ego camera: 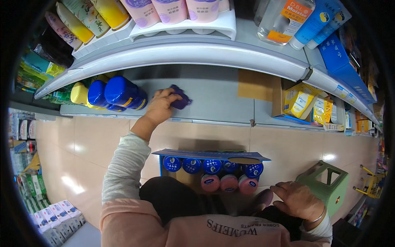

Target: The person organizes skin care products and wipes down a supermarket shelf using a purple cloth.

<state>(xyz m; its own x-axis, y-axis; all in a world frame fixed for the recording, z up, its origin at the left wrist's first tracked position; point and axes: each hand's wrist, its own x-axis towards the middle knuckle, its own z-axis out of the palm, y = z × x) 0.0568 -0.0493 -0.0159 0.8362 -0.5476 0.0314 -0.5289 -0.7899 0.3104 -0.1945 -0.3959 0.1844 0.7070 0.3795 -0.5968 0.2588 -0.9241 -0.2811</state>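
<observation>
My left hand (163, 103) presses a bunched purple cloth (181, 97) onto the grey lower shelf (213, 102). Just left of that hand stand blue plastic containers (123, 92) with rounded lids, and a yellow one (79, 93) beside them. My right hand (297, 199) rests near my knee, fingers slightly bent and nothing seen in them; a bracelet circles its wrist. On the floor before me is an open blue cardboard box (161, 168). It holds several blue-lidded jars (212, 166) and three pink-lidded jars (229, 183).
The upper shelf edge (185, 52) overhangs the lower shelf. Pink bottles (169, 10) and a clear bottle (285, 21) stand above. A carton of yellow boxes (301, 102) sits at right on the lower shelf. A green plastic stool (334, 185) stands at my right, and white packages (58, 216) at far left.
</observation>
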